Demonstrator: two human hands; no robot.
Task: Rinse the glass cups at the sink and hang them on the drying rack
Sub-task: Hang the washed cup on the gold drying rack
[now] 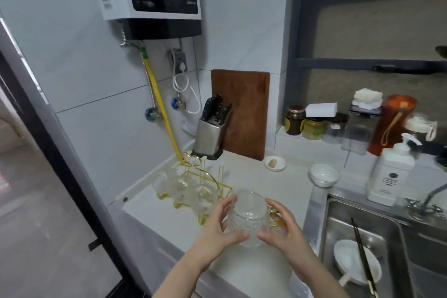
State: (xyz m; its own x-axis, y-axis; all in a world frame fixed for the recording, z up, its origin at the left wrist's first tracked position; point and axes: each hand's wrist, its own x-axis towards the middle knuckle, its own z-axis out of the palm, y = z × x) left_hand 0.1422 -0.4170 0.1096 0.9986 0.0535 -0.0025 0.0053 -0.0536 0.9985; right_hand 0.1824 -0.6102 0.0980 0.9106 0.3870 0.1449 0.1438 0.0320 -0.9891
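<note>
Two hands, left hand (pixel 219 222) and right hand (pixel 281 225), grip one glass cup (pixel 249 218) with a gold handle above the counter (pixel 278 184). Several cups, blurred beyond counting, hang on one gold drying rack (pixel 193 186) beside it.

drying rack (pixel 193 184) on the counter (pixel 278 184) at centre frame, glass cup (pixel 249 220) below it, sink (pixel 377 244) lower right.

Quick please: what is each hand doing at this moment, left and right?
Left hand: fingers curled round the glass cup, holding its left side.
Right hand: holds the same cup on the side with the gold handle.
</note>
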